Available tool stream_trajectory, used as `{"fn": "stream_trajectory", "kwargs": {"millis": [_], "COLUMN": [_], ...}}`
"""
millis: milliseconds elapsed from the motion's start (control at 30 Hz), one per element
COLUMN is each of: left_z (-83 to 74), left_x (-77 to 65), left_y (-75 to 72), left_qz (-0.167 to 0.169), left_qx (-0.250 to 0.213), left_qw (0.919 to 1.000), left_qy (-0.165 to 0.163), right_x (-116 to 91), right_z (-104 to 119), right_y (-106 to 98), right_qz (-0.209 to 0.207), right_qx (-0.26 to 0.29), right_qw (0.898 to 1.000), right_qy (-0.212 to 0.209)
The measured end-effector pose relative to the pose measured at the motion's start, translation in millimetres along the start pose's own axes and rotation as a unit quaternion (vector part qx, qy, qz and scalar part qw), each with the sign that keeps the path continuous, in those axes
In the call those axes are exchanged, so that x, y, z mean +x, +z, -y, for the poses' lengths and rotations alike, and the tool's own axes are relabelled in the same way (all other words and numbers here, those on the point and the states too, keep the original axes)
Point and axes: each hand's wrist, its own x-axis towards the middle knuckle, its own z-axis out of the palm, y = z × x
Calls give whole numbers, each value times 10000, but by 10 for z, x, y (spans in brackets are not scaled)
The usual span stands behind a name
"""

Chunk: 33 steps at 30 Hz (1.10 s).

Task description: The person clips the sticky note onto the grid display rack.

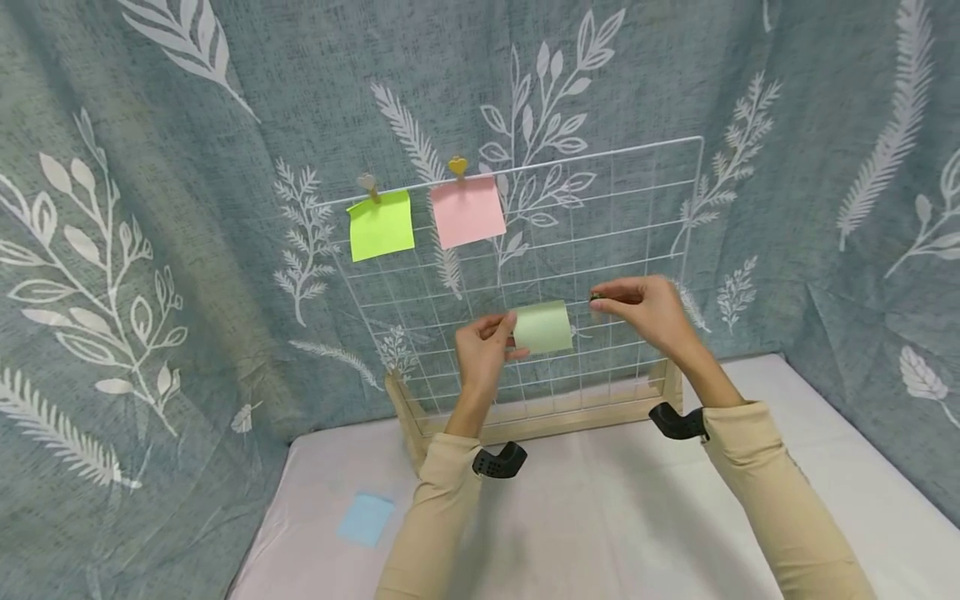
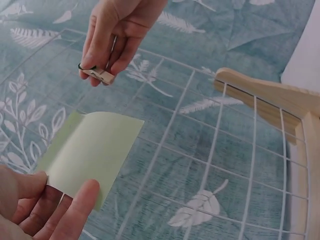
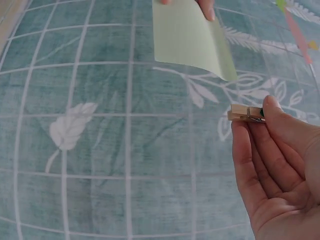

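Observation:
My left hand (image 1: pixel 480 354) pinches a pale green sticky note (image 1: pixel 543 327) by its left edge, in front of the white wire grid. In the left wrist view the note (image 2: pixel 92 150) bows slightly, with thumb and fingers at its near edge. My right hand (image 1: pixel 651 310) is to the right of the note, apart from it. Between its thumb and fingers it holds a small wooden clothespin (image 3: pixel 246 113); a dark green bit shows at the thumb end. A bright green note (image 1: pixel 381 227) and a pink note (image 1: pixel 469 213) hang clipped along the grid's top bar.
The wire grid (image 1: pixel 630 197) stands on a wooden base (image 1: pixel 577 419) at the back of the pale table (image 1: pixel 592 517). A blue sticky note (image 1: pixel 366 518) lies on the table at left. Leaf-patterned grey-green cloth (image 1: pixel 225 333) surrounds the table.

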Motion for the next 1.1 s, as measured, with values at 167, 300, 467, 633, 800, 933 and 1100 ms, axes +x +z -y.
{"fn": "stream_trajectory", "kwargs": {"millis": [167,300,467,633,800,933,1100], "left_z": [-87,-152,-255,-396,-512,-584,-687], "left_x": [-3,4,31,90,142,137,124], "left_y": [29,56,113,193,250,282,319], "left_qz": [54,47,86,204,281,396,468], "left_qx": [59,214,257,118,99,133,101], "left_qw": [9998,9992,9984,9979,9975,9960,9893], "left_qy": [170,335,492,596,633,792,1379], "right_x": [32,75,144,215,266,301,327], "right_z": [110,192,283,364,414,464,556], "right_y": [-40,-40,-56,-143,-222,-255,-274], "right_qz": [-86,-71,-46,-263,-446,-587,-813], "right_qx": [-46,-66,2,59,55,42,141], "right_qw": [9998,9999,9999,9986,9976,9970,9944], "right_qy": [-153,-135,-147,-465,-526,-494,-667]}}
